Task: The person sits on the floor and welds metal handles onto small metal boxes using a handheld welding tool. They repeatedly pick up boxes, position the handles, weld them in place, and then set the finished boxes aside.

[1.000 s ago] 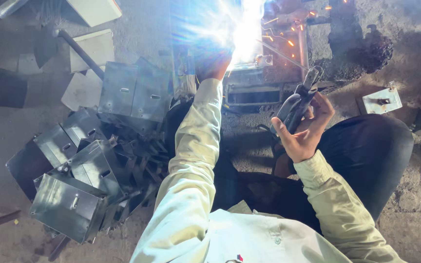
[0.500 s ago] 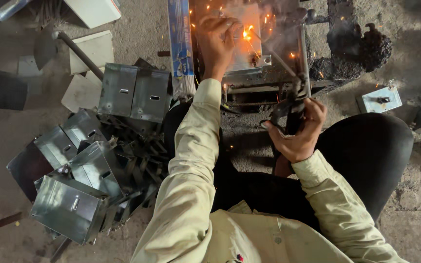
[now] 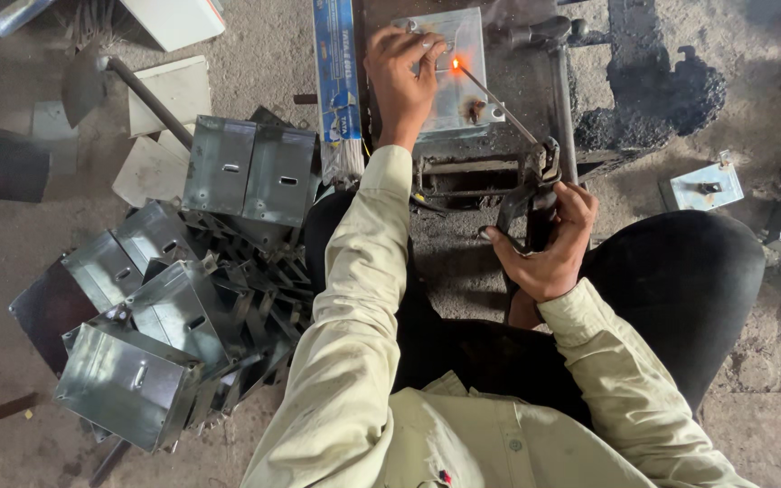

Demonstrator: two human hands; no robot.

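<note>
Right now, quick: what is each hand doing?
Left hand: fingers pressed on the metal box, holding it down.
Right hand: closed around the electrode holder, glowing rod tip at the box.

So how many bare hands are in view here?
2. The left hand presses on the metal box at top centre; the right hand holds the electrode holder lower right of it. No other hands show.
</note>
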